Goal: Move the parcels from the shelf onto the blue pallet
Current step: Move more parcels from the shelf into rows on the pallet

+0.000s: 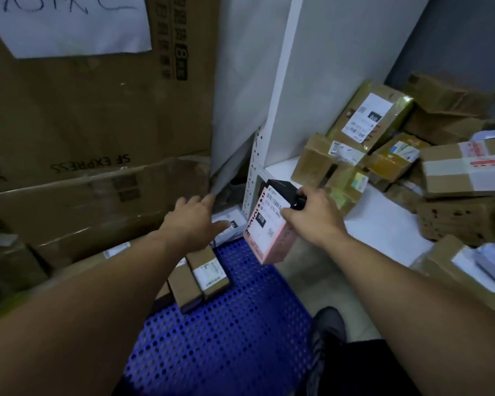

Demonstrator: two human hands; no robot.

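My right hand (312, 217) grips a pink parcel (269, 235) with a white label and a small black box (282, 190) against its top, held in the air over the far right corner of the blue pallet (226, 332). My left hand (196, 221) reaches forward with straight fingers over a white parcel (229, 224) at the pallet's far edge. Two narrow brown boxes (200, 277) lie side by side on the pallet under my left wrist. The white shelf (377, 224) at right carries several brown parcels (369, 115).
Big cardboard cartons (92, 115) are stacked at left behind the pallet. A white perforated shelf post (253, 172) stands beside the pink parcel. My shoe (327, 327) is on the floor at the pallet's right edge. More parcels (463, 270) sit low at right.
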